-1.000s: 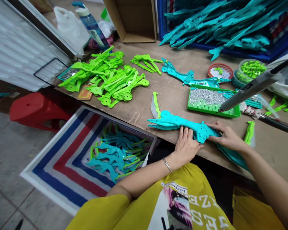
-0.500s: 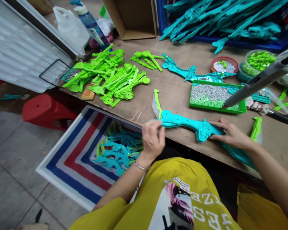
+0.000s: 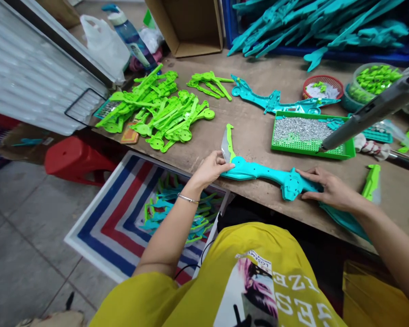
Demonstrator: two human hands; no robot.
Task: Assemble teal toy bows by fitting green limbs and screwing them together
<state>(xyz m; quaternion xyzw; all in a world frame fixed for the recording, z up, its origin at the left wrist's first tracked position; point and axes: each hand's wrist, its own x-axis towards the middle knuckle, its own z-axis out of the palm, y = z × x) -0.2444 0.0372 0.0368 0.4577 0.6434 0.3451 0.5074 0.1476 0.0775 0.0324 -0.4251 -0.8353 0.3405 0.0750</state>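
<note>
A long turquoise plastic body (image 3: 267, 171), with a knobbly raised part toward its right, lies along the front of the workbench. My left hand (image 3: 209, 169) grips its left end between thumb and fingers. Beside those fingers a green arm (image 3: 229, 141) with a clear blade-like piece sticks up from that end. My right hand (image 3: 332, 190) pinches the right end, thumb on the near side and fingers on the far side. Another turquoise piece (image 3: 346, 220) shows under my right forearm. Past my right wrist a second green arm (image 3: 371, 184) stands out.
A grey pen-shaped tool (image 3: 364, 119) slants over a green tray (image 3: 341, 155) of small metal screws. Green parts (image 3: 172, 120) are heaped at the left. An open turquoise half (image 3: 259, 100) lies farther back. Below the bench edge is a striped-lined box (image 3: 111, 225) with finished-looking pieces.
My left hand has moved up onto the left end of the turquoise body and now grips it. My right hand keeps its hold. The view has shifted slightly.
</note>
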